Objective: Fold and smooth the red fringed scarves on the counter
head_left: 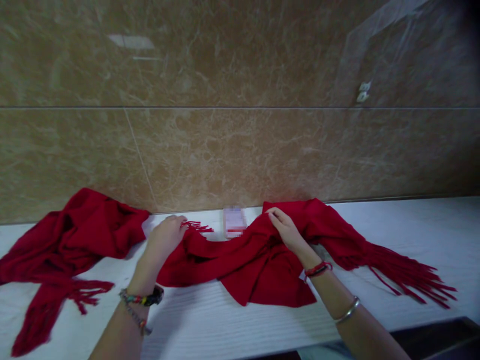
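Observation:
A red scarf (232, 262) with fringed ends lies bunched across the middle and right of the white tabletop. My left hand (167, 240) is closed on its left end, where a short fringe sticks out past the fingers. With fingers pinched, my right hand (287, 230) grips the cloth near the back edge, right of centre. The scarf's long fringe (408, 272) spreads over the table at the right. To the left, apart from my hands, a second red scarf (90, 230) lies crumpled, its fringed end hanging toward the front.
A brown marbled stone wall (225, 150) rises behind the white table (202, 325). Against it stands a small pinkish, blurred rectangular object (234, 222). White sockets (363, 92) appear on the wall's upper right. Something dark (438, 335) lies beyond the front edge at lower right.

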`<act>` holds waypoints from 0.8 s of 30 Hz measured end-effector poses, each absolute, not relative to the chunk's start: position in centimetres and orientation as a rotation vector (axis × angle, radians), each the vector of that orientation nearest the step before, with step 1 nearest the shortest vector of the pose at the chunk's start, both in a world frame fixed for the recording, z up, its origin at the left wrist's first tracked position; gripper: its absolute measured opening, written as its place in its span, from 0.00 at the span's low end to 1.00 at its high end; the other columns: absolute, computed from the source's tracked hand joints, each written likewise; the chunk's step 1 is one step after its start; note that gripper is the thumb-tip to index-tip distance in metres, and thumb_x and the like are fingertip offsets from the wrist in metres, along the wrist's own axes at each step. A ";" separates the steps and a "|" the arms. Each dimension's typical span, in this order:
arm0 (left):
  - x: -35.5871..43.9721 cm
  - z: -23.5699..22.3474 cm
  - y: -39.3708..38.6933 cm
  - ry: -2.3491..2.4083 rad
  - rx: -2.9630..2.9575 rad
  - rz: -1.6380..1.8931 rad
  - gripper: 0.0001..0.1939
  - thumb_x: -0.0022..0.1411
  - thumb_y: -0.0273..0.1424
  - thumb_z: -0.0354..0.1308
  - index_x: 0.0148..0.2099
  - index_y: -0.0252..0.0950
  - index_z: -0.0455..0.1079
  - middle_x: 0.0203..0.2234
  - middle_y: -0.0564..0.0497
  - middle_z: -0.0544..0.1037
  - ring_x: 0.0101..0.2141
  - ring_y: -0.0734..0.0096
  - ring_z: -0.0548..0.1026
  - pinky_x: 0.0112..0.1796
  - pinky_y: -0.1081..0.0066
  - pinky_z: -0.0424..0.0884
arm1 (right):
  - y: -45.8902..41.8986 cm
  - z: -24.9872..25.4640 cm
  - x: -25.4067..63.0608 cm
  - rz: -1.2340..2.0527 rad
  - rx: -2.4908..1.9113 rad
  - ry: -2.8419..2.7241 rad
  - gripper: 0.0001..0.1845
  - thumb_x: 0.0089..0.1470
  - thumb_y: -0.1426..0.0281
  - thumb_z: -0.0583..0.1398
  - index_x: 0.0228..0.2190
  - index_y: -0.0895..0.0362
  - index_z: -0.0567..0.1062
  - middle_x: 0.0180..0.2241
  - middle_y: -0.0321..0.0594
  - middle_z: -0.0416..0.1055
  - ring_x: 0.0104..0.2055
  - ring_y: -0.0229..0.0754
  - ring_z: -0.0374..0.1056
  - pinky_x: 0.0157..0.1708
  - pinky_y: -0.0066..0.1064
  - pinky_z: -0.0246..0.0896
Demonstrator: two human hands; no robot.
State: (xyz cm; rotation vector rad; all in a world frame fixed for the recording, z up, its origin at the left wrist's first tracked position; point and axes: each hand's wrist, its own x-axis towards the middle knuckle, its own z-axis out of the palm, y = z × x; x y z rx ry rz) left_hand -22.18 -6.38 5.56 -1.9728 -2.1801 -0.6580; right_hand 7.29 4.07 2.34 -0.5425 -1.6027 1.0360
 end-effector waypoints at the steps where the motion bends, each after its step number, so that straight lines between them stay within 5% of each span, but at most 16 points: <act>1: -20.5 5.3 -5.7 -2.095 -2.009 -0.794 0.14 0.57 0.30 0.46 0.42 0.29 0.68 0.39 0.41 0.72 0.41 0.60 0.69 0.44 0.61 0.63 | 3.4 2.5 6.9 0.996 -0.533 -1.716 0.08 0.49 0.64 0.55 0.25 0.56 0.67 0.23 0.32 0.63 0.26 0.34 0.60 0.27 0.25 0.56; 5: -13.7 3.1 -4.2 -1.804 -2.459 -1.326 0.17 0.57 0.34 0.49 0.48 0.34 0.63 0.46 0.44 0.69 0.46 0.66 0.66 0.47 0.66 0.61 | 1.2 2.9 5.8 0.805 -0.464 -1.975 0.05 0.50 0.68 0.54 0.27 0.56 0.69 0.26 0.36 0.67 0.30 0.37 0.63 0.32 0.28 0.57; 12: -11.8 2.4 -4.8 -1.859 -2.580 -1.668 0.11 0.56 0.37 0.48 0.29 0.35 0.63 0.24 0.54 0.69 0.28 0.72 0.68 0.34 0.72 0.65 | 1.1 3.0 6.1 0.535 -0.605 -1.845 0.03 0.49 0.69 0.56 0.27 0.56 0.68 0.27 0.37 0.68 0.31 0.39 0.64 0.33 0.30 0.59; 24: -14.5 5.7 -5.8 -1.877 -2.132 -2.016 0.13 0.55 0.40 0.48 0.26 0.36 0.59 0.21 0.57 0.61 0.25 0.76 0.60 0.28 0.77 0.60 | 3.9 3.3 8.5 0.391 -0.795 -1.716 0.07 0.45 0.71 0.57 0.31 0.57 0.69 0.31 0.41 0.69 0.34 0.41 0.65 0.36 0.34 0.60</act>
